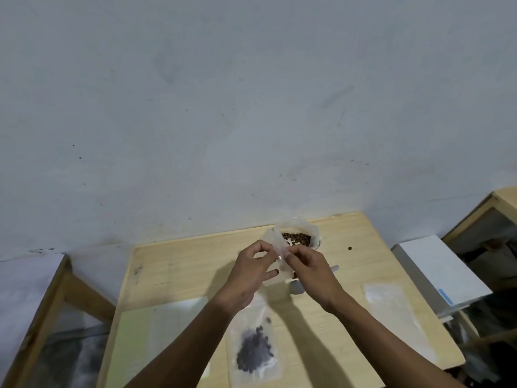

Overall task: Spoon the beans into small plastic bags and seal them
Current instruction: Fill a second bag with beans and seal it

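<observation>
One small plastic bag (pixel 275 254) is held up above the surface (pixel 179 278) between both hands; the grip of the left hand (pixel 251 271) is pinched on the bag's left edge and the grip of the right hand (pixel 309 268) is pinched on its right edge, the fingertips of the two nearly meeting at the mouth. No beans can be made out inside this bag, though the film is clear and partly hidden by the fingers, so its contents cannot be stated with certainty; it is judged to be empty and in the course of being opened for filling. Just beyond the grips, the supply of beans (pixel 297 239) is seen in a large open bag (pixel 300 229). Below the right grip a spoon (pixel 298 288) is lying on the surface, untouched. Nearer the body, below the left grip, a filled bag (pixel 253 348) of dark beans is lying flat; whether its seal is closed cannot be told. To the right of the right grip, a stack of empty bags (pixel 391 303) is laid out, and one stray bean (pixel 350 248) is noted beyond it. Progress is judged as early: one bag filled, one in hand, with spooning, sealing and the remaining stack left.
</observation>
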{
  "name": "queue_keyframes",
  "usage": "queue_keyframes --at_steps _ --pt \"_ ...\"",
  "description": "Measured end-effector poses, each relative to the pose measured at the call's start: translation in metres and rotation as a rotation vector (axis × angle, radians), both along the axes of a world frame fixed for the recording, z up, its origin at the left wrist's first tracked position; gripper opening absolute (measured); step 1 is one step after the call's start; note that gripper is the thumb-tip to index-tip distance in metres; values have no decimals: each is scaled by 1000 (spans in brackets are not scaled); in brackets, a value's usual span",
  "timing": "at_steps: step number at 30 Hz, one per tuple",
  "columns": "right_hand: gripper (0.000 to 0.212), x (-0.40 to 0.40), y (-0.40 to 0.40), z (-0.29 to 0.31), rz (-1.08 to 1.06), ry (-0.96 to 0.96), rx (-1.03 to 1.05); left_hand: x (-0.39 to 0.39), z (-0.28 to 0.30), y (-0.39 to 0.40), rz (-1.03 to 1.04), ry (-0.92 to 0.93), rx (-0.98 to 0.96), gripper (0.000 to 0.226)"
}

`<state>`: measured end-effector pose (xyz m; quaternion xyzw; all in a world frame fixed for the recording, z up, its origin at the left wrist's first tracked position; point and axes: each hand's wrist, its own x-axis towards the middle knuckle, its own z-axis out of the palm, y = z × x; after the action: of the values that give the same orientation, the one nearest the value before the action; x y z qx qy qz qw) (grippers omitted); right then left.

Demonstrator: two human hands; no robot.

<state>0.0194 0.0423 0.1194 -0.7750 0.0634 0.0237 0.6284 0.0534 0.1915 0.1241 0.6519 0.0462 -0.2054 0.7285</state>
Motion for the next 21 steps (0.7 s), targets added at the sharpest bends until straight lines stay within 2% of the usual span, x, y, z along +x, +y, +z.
queue_keyframes --at_steps 3,9,15,21 --pt "17 1 5 -3 -52 -56 -133 -2 -4 1 -8 -21 58 23" --pt "24 3 10 -10 1 -47 -377 -3 -14 1 49 48 148 20" --pt "25 2 7 -16 -45 -4 -455 -6 -21 5 -55 16 256 22" --pt "21 10 4 -21 -175 85 -599 -13 -20 -11 8 -55 488 25"
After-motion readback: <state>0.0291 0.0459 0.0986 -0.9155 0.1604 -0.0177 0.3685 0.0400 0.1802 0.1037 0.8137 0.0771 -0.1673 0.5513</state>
